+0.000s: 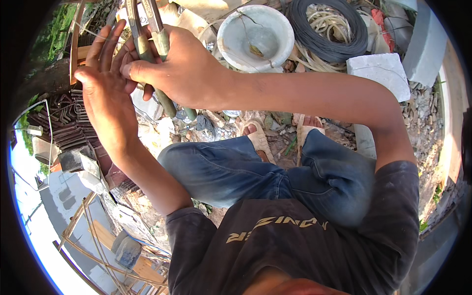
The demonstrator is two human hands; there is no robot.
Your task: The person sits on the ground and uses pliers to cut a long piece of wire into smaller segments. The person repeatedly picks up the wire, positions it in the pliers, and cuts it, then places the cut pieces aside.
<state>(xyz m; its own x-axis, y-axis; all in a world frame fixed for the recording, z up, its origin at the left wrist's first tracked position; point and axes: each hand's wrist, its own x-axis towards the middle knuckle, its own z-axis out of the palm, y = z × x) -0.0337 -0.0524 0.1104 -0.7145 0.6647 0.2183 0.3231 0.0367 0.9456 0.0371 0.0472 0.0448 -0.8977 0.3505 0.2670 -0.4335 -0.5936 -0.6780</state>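
My right hand (184,62) reaches across to the upper left, closed around a pair of end-cutting pincers with steel arms (153,16) and worn green grips (165,101). The tool's jaws lie beyond the top edge of the picture. Beside it, my left hand (110,84) is raised with its fingers apart, close to the tool and to my right fingers. A thin pale strand (88,31) crosses near the left fingertips; whether they touch it is unclear.
A whitish basin (254,40) with twigs and a leaf stands ahead. To its right lie a coil of dark wire (328,51) and a white block (379,73). Stacked roof tiles (79,125) are at the left. Rubble (280,125) surrounds my sandalled feet.
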